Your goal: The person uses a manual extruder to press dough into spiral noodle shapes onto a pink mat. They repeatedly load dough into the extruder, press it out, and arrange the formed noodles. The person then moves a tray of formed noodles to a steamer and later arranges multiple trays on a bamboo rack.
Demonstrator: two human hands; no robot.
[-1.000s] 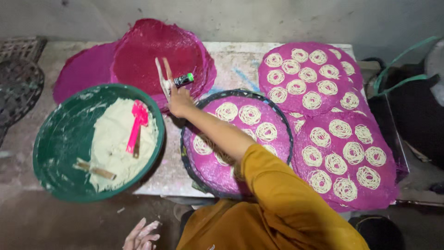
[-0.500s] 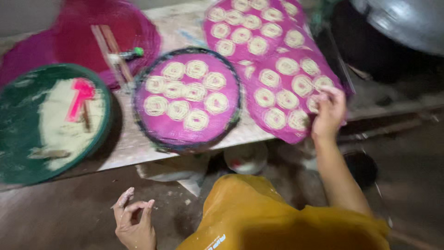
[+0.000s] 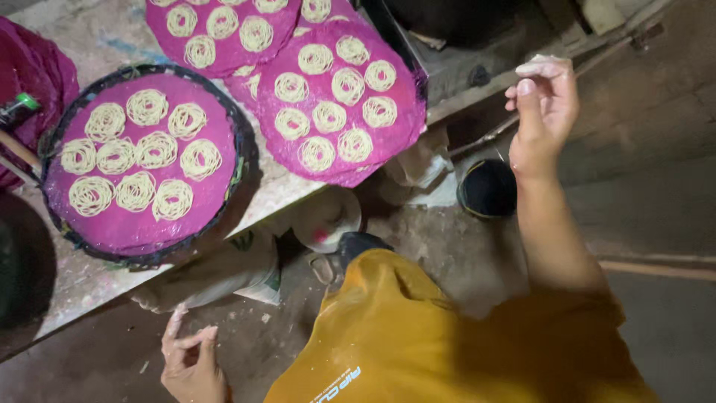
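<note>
**Hands raised beside trays of coiled noodle rounds**

The right hand point(image 3: 543, 112) is lifted over the dark floor to the right of the table point(image 3: 89, 280), well apart from the trays. Its fingers are drawn together, thumb against fingertips, pinching a small pale bit at the tips; what that bit is cannot be told. The left hand point(image 3: 192, 360) sits low at the bottom edge, below the table's front, fingers loosely curled with one raised, holding nothing.

On the table lies a round black-rimmed tray point(image 3: 240, 142) lined in magenta, bearing nine pale coiled noodle rounds point(image 3: 138, 153). Just beside it, to the right, a magenta mat point(image 3: 395, 112) carries more such coils and overhangs the table's edge; a third mat point(image 3: 224, 60) lies behind, partly overlapped by it. Under the table stand a white bowl point(image 3: 328, 216) and a dark round container point(image 3: 487, 188), the latter below the right wrist. The person's orange garment point(image 3: 447, 336) fills the lower frame.
</note>
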